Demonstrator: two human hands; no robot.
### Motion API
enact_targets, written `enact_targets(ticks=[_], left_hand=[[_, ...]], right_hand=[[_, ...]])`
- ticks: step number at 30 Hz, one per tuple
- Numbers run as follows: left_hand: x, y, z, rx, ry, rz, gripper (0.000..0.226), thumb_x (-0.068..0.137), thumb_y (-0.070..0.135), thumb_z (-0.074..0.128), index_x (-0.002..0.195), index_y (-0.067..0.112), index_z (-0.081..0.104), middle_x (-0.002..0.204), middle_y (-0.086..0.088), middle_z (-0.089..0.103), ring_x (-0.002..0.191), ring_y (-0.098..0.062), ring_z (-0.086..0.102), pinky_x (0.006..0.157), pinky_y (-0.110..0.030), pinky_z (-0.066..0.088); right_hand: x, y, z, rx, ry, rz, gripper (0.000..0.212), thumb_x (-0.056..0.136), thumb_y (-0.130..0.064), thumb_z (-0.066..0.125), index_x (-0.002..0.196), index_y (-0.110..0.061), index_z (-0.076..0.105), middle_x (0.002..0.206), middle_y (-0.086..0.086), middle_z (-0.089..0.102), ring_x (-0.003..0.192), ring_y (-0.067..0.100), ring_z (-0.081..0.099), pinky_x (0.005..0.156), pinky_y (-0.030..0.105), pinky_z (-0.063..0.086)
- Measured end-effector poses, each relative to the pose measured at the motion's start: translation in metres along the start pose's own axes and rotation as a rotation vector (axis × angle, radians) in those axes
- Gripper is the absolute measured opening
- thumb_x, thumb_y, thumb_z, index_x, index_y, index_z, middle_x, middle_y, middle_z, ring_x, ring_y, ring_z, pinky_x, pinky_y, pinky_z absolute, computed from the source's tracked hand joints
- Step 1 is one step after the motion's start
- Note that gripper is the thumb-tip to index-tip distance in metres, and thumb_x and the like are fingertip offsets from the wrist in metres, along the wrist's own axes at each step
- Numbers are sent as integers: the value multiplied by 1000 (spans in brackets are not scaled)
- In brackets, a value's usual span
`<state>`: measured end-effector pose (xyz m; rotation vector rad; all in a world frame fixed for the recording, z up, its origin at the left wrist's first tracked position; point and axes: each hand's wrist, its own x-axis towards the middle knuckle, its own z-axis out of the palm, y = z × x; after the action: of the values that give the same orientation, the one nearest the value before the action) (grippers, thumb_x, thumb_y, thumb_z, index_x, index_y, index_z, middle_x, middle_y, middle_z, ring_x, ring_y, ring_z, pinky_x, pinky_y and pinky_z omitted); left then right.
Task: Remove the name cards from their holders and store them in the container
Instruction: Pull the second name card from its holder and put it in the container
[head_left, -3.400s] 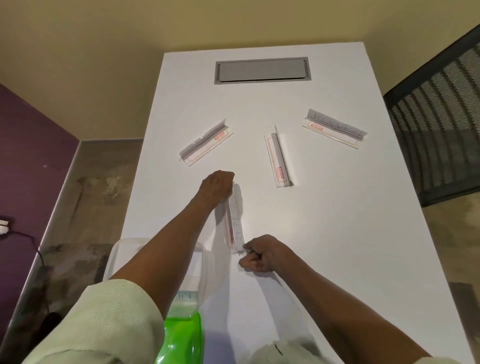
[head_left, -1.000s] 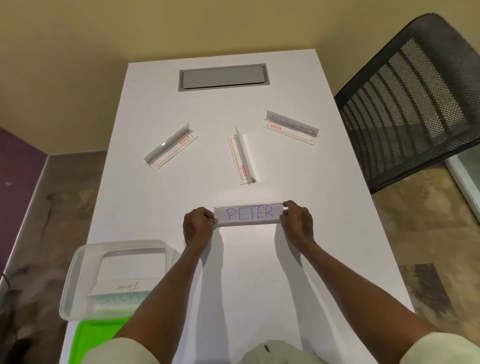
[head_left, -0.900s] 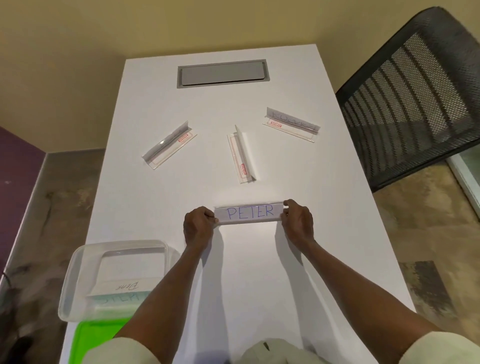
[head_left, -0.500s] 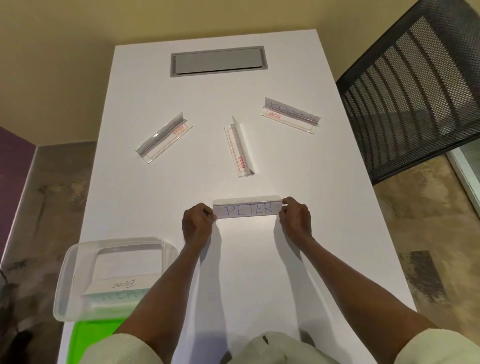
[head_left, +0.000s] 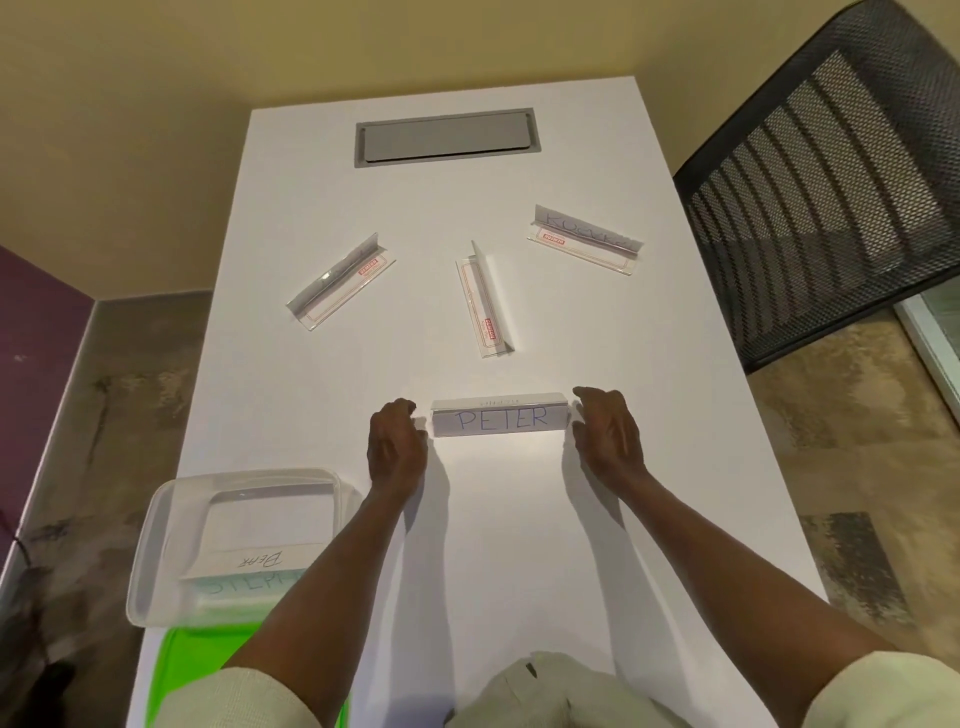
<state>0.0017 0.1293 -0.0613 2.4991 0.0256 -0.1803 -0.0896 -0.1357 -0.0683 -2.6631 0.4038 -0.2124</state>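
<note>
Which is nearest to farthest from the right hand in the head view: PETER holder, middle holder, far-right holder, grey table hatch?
From the right hand:
1. PETER holder, directly beside it on its left, a small gap between.
2. Middle holder, ahead and slightly left, lying lengthwise.
3. Far-right holder, farther ahead, near the chair side.
4. Grey table hatch, at the table's far end.

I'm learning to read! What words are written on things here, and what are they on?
"PETER": card in the near holder.
"BEAR", seen upside down, unsure: card in the container.
"STEP...", partly hidden: green-lettered card below it.
"KO...", rest blurred: far right holder.
Red labels on three far holders: too small.
</note>
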Motion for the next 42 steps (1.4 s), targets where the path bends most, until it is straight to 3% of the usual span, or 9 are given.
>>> enact_targets(ticks=[4, 6, 9, 15, 23, 28, 36, 38, 42], left_hand=[[3, 9, -4, -19, -66, 81, 36, 92, 17, 44, 123, 30, 55, 122, -2, 51, 105, -18, 60, 92, -42, 51], [6, 9, -5, 94, -85, 221, 49, 85, 4, 59, 131, 19, 51, 129, -6, 53, 113, -23, 55, 95, -40, 48], [9, 8, -5, 233, -112, 479, 70, 59, -5, 82, 124, 2, 57, 119, -16, 63, 108, -35, 59, 84, -45, 52], [26, 6, -4, 355, -247, 622, 85, 28, -5, 91, 107, -2, 60, 94, -19, 71, 86, -36, 69, 57, -42, 59], [39, 0, 6, 431, -337, 670, 84, 30, 2, 91, 107, 0, 58, 94, -16, 72, 81, -33, 70, 54, -35, 56], [39, 0, 7, 411, -354, 646, 81, 38, 0, 88, 107, 8, 48, 86, -16, 71, 75, -32, 69, 51, -34, 55], [41, 1, 11, 407, -325, 562, 43, 53, 3, 75, 94, 7, 61, 69, -17, 64, 60, -35, 65, 47, -38, 55], [40, 4, 11, 420, -317, 531, 32, 62, 10, 60, 92, 1, 68, 71, -18, 65, 64, -38, 65, 51, -42, 55], [40, 11, 11, 409, -315, 464, 42, 71, 19, 42, 100, 3, 68, 84, -18, 67, 82, -38, 63, 70, -43, 54]], right_hand=[[8, 3, -7, -154, -76, -115, 47, 68, 2, 67, 113, -7, 56, 103, 6, 64, 89, 33, 54, 67, 35, 44], [13, 3, -9, -195, -83, -156, 48, 66, 0, 70, 112, -6, 58, 103, 7, 66, 88, 32, 55, 66, 34, 43], [19, 4, -11, -249, -136, -239, 48, 63, -3, 74, 109, -6, 58, 99, 6, 66, 84, 31, 54, 62, 33, 39], [39, 5, -6, -319, -286, -295, 61, 44, -11, 88, 99, -5, 63, 90, 6, 68, 78, 32, 58, 56, 33, 42], [51, 3, 7, -373, -404, -289, 50, 61, -17, 80, 106, -7, 60, 99, 6, 66, 91, 33, 55, 63, 33, 32], [49, 4, 12, -414, -410, -327, 43, 52, -13, 82, 90, -8, 64, 79, 3, 66, 74, 30, 57, 55, 30, 30], [49, 4, 19, -428, -368, -327, 31, 58, -3, 73, 86, -10, 61, 75, 2, 63, 72, 29, 54, 56, 30, 23], [48, 5, 21, -435, -357, -334, 34, 56, -2, 74, 87, -8, 61, 74, 3, 62, 70, 29, 54, 55, 29, 24], [48, 2, 23, -440, -334, -340, 32, 52, 1, 75, 80, -7, 61, 65, 4, 58, 61, 28, 52, 52, 28, 23]])
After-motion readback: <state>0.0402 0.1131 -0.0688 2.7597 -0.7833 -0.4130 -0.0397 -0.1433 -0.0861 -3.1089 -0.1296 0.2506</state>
